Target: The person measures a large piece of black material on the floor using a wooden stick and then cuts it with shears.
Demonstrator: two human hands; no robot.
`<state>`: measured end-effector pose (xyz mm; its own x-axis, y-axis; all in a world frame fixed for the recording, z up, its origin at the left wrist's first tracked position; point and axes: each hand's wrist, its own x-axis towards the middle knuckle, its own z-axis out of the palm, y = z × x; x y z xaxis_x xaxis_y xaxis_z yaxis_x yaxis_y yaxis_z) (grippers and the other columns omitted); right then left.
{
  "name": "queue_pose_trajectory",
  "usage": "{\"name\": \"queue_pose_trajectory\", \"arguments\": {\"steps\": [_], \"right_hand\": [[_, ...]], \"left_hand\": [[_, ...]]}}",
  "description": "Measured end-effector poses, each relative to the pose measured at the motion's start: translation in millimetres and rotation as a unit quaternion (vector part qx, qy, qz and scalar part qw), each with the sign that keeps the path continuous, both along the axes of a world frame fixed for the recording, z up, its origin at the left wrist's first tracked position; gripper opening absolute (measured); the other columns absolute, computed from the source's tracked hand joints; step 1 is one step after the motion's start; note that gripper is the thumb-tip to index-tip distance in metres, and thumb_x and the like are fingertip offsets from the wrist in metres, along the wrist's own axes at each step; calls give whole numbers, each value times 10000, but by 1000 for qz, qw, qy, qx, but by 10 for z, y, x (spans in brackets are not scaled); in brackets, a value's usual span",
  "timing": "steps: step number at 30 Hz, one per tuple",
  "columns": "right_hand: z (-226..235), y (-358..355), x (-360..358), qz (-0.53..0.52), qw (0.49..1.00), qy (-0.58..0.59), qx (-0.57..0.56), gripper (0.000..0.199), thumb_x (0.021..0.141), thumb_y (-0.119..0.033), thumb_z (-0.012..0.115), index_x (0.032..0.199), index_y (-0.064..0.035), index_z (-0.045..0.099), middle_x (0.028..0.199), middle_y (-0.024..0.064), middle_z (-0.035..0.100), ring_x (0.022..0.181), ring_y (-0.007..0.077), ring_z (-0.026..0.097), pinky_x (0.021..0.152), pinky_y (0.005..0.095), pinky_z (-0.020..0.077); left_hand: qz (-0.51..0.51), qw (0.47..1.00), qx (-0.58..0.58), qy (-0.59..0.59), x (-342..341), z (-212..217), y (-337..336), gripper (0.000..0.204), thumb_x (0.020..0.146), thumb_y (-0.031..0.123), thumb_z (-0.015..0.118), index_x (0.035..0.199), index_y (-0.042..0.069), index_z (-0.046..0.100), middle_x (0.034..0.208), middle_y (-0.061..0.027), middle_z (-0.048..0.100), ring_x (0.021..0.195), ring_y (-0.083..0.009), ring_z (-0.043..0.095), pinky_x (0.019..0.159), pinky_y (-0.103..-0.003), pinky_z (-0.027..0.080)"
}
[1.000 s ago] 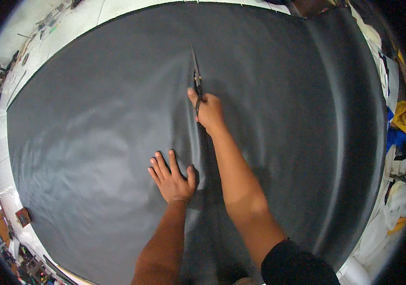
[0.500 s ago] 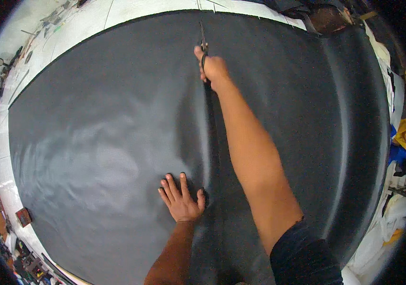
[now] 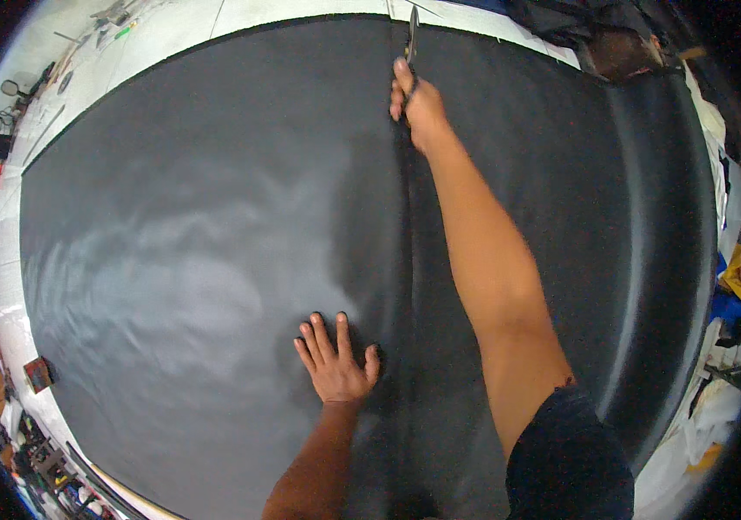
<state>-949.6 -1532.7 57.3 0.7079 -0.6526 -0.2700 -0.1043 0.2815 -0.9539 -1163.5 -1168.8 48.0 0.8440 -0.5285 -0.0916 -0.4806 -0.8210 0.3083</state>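
Observation:
A large sheet of smooth black material (image 3: 214,208), which looks like leatherette, covers most of the white table. Near its far edge, my right hand (image 3: 422,106) is closed round the handles of a pair of scissors (image 3: 414,36). The blades point away from me and reach the sheet's far edge. A cut line runs from the scissors back toward me, between my arms. My left hand (image 3: 336,364) lies flat on the sheet, fingers spread, left of that line and holding nothing.
White table surface (image 3: 136,65) shows beyond the sheet. A small reddish-brown block (image 3: 39,374) sits at the left edge. Dark cloth and a brown piece (image 3: 620,54) lie at the far right. The sheet bulges in a long fold (image 3: 635,251) on the right. Clutter lines the left side.
My right hand has moved farther away with the scissors, whose blades now reach the far edge, and the cut runs longer. My left hand stays flat in place. The view has shifted slightly.

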Motion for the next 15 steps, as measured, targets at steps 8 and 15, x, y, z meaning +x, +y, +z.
{"name": "queue_pose_trajectory", "arguments": {"steps": [8, 15], "right_hand": [[88, 2307, -4381, -66, 945, 310, -85, 657, 847, -234, 736, 1353, 29, 410, 1206, 129, 572, 1117, 259, 538, 1019, 417, 408], [98, 3799, -6441, -78, 723, 575, -374, 635, 947, -302, 629, 1351, 105, 357, 1289, 264, 506, 1155, 411, 523, 971, 470, 433]], "left_hand": [[23, 1000, 11, 0, 20, 2, 42, 717, 852, 465, 604, 1459, 136, 411, 1541, -253, 268, 1434, -458, 216, 1149, -616, 155], [9, 999, -31, 19, -55, 60, -121, 730, 870, 459, 596, 1475, 113, 382, 1541, -276, 251, 1437, -463, 206, 1160, -596, 139]]}}
